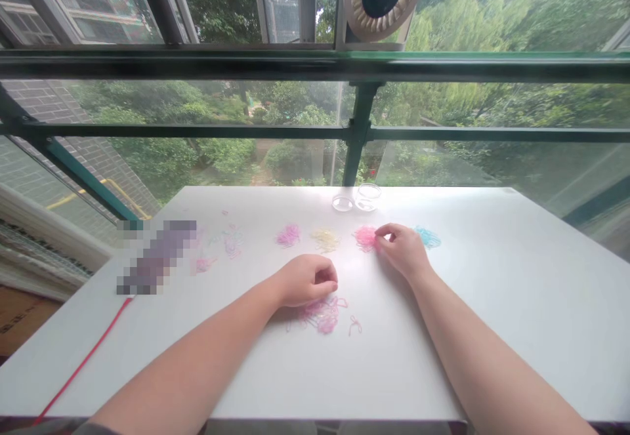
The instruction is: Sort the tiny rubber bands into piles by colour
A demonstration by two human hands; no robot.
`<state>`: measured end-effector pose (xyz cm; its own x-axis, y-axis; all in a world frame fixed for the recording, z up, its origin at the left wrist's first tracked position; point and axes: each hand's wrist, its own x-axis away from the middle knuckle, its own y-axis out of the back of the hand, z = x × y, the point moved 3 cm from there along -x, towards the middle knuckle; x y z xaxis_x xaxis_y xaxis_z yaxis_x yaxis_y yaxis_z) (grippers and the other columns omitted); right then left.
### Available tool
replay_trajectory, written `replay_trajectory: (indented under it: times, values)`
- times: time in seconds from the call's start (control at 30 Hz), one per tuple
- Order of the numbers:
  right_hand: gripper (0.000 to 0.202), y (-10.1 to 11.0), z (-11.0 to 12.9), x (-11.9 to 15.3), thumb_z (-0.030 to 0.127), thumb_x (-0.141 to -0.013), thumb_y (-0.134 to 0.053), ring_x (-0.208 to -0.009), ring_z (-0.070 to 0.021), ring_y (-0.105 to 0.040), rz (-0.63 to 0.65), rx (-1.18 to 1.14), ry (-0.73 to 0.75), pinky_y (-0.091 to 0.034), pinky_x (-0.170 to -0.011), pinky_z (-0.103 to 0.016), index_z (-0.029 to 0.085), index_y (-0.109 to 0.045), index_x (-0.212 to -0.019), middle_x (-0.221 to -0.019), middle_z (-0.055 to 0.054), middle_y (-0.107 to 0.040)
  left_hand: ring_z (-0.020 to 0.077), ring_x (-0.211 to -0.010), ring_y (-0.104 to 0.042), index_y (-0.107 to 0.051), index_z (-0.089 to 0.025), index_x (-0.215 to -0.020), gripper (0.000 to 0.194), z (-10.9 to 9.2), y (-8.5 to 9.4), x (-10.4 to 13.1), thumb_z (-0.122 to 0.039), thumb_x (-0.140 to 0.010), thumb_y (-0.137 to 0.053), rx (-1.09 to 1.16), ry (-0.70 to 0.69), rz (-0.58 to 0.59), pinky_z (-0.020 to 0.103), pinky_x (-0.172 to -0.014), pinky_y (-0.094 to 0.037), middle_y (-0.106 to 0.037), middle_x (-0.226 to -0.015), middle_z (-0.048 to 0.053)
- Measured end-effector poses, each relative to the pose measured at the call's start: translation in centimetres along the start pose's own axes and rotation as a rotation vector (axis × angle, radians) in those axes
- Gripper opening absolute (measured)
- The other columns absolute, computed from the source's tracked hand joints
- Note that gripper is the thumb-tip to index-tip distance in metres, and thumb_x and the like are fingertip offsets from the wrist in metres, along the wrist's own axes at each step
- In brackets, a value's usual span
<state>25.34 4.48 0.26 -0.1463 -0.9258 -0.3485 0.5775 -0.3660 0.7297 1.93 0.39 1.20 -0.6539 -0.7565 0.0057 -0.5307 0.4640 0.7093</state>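
Observation:
My left hand (306, 280) is closed, fingers curled against the thumb, just above a mixed heap of thin pink and pale loops (325, 317) that look like rubber bands. Whatever it may hold is hidden. My right hand (401, 248) pinches at the right edge of a bright pink pile (365, 238); I cannot make out what is between its fingertips. To the left lie a yellow pile (325, 239) and a purple-pink pile (288, 235). Beyond my right hand is a blue pile (427, 237). One loose pink loop (355, 325) rests beside the mixed heap.
Near the back edge of the white table (516, 330) stand a clear round container (368, 197) and a clear shallow lid or dish (342, 203). More scattered loops (232, 243) lie at left, beside a blurred-out object (157, 258) with a red cord (88, 356). Behind are railings and windows.

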Motion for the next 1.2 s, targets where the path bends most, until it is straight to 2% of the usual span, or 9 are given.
replay_trajectory:
  times: [0.17,0.3,0.47,0.7,0.9,1.2]
  values:
    - [0.020,-0.10,-0.17,-0.19,0.023,-0.070,-0.052,-0.075,-0.0196,-0.058,-0.029,0.042,0.072,-0.045,-0.079,-0.034,0.018,-0.071,-0.072,-0.082,-0.006,-0.067,0.0111,-0.066,-0.052,-0.061,-0.018,-0.076,0.011,-0.05,0.07,-0.01,-0.026,-0.074,-0.054,-0.010,0.002,0.002,0.021,-0.061,-0.039,-0.062,-0.075,0.000]
    - [0.020,-0.21,-0.31,-0.10,0.022,-0.072,-0.051,-0.087,-0.0214,-0.061,-0.006,-0.002,0.056,-0.045,-0.087,-0.036,0.019,-0.071,-0.073,-0.091,-0.005,-0.070,0.0111,-0.066,-0.052,-0.061,-0.018,-0.076,0.011,-0.09,0.12,0.00,-0.026,-0.074,-0.054,-0.014,0.005,0.008,0.021,-0.061,-0.039,-0.062,-0.075,0.000]
    - [0.023,-0.18,-0.34,0.22,0.020,-0.074,-0.048,-0.089,-0.0201,-0.064,0.048,-0.087,-0.018,-0.047,-0.085,-0.035,0.021,-0.070,-0.083,-0.095,-0.004,-0.071,0.0115,-0.066,-0.052,-0.061,-0.018,-0.077,0.013,-0.13,0.14,0.03,-0.027,-0.074,-0.053,-0.009,0.010,0.012,0.021,-0.061,-0.039,-0.062,-0.076,0.001]
    - [0.038,0.10,-0.58,0.33,0.012,-0.076,-0.040,-0.089,-0.0195,-0.066,-0.031,-0.256,-0.079,-0.049,-0.075,-0.035,0.023,-0.054,-0.109,-0.094,-0.004,-0.072,0.0113,-0.067,-0.053,-0.061,-0.018,-0.077,0.011,0.02,0.11,-0.01,-0.026,-0.074,-0.054,-0.007,0.003,0.007,0.020,-0.061,-0.039,-0.062,-0.076,0.000]
    - [0.031,-0.30,-0.95,0.16,0.016,-0.079,-0.039,-0.077,-0.0193,-0.069,-0.037,-0.437,-0.081,-0.050,-0.071,-0.035,0.020,-0.051,-0.107,-0.097,-0.008,-0.070,0.0110,-0.067,-0.053,-0.061,-0.019,-0.077,0.011,0.17,0.01,0.05,-0.027,-0.074,-0.054,-0.012,0.005,0.007,0.020,-0.061,-0.039,-0.063,-0.076,-0.001]
    - [0.030,0.10,-0.45,0.34,0.019,-0.078,-0.041,-0.080,-0.0195,-0.066,-0.036,-0.310,-0.052,-0.047,-0.068,-0.033,0.021,-0.055,-0.105,-0.095,-0.006,-0.071,0.0111,-0.066,-0.053,-0.061,-0.018,-0.077,0.011,-0.03,0.09,0.02,-0.026,-0.074,-0.054,-0.008,0.013,0.013,0.021,-0.061,-0.039,-0.063,-0.075,0.000]
